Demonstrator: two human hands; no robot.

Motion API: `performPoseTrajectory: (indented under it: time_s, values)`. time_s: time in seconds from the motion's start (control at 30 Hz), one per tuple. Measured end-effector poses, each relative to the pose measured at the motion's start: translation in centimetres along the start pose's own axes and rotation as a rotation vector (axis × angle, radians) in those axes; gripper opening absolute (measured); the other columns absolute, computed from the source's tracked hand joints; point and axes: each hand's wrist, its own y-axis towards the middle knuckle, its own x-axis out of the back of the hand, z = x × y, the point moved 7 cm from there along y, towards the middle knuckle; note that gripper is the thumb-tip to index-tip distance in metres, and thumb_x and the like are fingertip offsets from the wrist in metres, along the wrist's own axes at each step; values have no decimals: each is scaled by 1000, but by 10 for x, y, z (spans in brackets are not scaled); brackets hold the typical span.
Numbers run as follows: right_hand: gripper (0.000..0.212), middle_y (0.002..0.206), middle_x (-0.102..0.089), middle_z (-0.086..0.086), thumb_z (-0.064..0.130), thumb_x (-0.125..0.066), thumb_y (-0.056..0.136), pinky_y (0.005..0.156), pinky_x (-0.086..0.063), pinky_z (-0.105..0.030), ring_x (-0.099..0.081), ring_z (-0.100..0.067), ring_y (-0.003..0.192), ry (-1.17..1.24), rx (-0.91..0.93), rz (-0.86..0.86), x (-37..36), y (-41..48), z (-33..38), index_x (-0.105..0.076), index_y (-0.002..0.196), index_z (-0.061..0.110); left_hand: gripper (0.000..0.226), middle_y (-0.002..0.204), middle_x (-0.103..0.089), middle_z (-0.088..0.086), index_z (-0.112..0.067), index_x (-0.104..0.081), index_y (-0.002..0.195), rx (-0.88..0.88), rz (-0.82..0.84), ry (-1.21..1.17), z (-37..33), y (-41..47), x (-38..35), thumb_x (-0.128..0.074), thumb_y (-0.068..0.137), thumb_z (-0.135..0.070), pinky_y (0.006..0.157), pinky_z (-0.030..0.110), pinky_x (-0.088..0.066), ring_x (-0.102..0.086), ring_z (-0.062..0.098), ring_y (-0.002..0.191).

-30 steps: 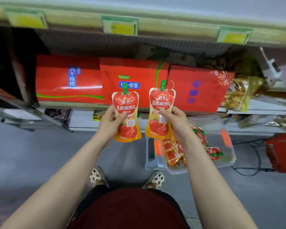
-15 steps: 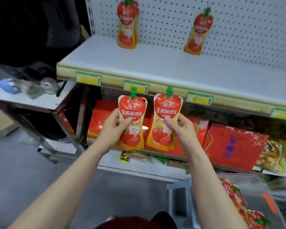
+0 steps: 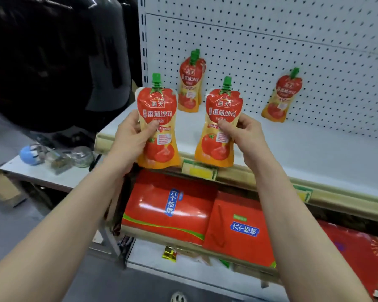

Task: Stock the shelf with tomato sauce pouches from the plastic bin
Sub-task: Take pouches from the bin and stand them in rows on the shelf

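Raising both tomato sauce pouches from down by the plastic bin, now out of view, to white shelf height. Left hand pinches left pouch, thumb in front, fingers behind; right hand grips right pouch likewise. Both upright, just before the shelf edge. Leaning pair and single pouch already stand against the pegboard. Placement probably next.

Left pouch and right pouch: brand 海天, name 番茄沙司. Left red box below: 六个核桃 on blue vertical label. Right red box: 六个核桃, partly blurred.
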Motion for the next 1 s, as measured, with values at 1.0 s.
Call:
performPoseTrajectory:
  time_s: [1.0]
  values:
    - [31, 108, -73, -5, 15, -74, 87, 68, -55, -25, -71, -21, 97, -148, -39, 9, -90, 203, -30, -64, 117, 15, 25, 104, -73, -5, -20, -56, 118, 58, 44, -7, 30, 140, 23, -60, 93, -20, 78, 26, -56, -71, 11, 96]
